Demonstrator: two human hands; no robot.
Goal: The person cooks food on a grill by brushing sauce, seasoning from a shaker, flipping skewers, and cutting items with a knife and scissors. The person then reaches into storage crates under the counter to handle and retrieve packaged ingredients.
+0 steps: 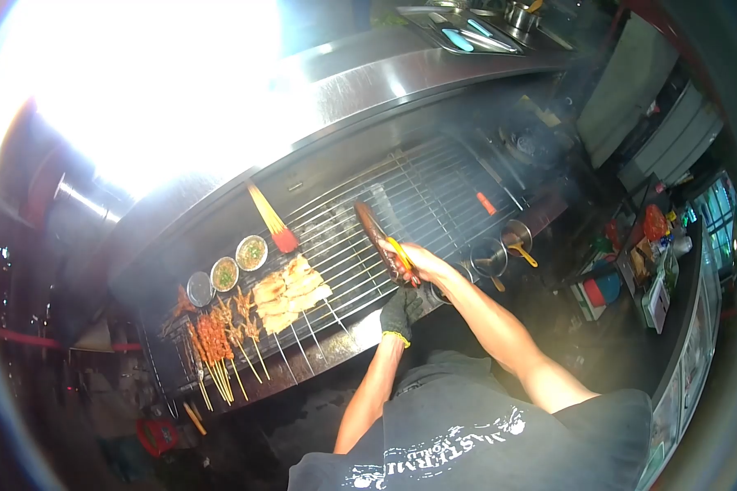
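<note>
right hand (pixel 419 260) closed on a yellow tool (pixel 399 250) against a long dark eggplant (pixel 370 222)

head view: the right hand is bare, its fingers curled firmly round the tool, which lies along the eggplant's right side. the hand covers part of the tool, so its working end and exact kind cannot be made out. the left hand (pixel 400 311), in a dark glove with a yellow cuff, is at the eggplant's near end; its fingers are partly hidden, and i cannot tell how far they are closed or whether they grip it.

bright glare (pixel 164 65) washes out the far left, and smoke blurs the right end of the grill, where the objects are hard to tell apart. the dark shirt (pixel 467 393) is cut off by the lower edge.

the eggplant is just left of the right hand and reaches away from it to the far side, over the middle of the grate (pixel 430 184). left of it are flat pale pieces (pixel 291 295), a brush (pixel 270 217) with red bristles, small metal bowls (pixel 251 253) and, farther left, skewers (pixel 213 337) of reddish meat. near and right of the right hand are pots (pixel 489 257), one with a yellow utensil (pixel 522 254).
</note>
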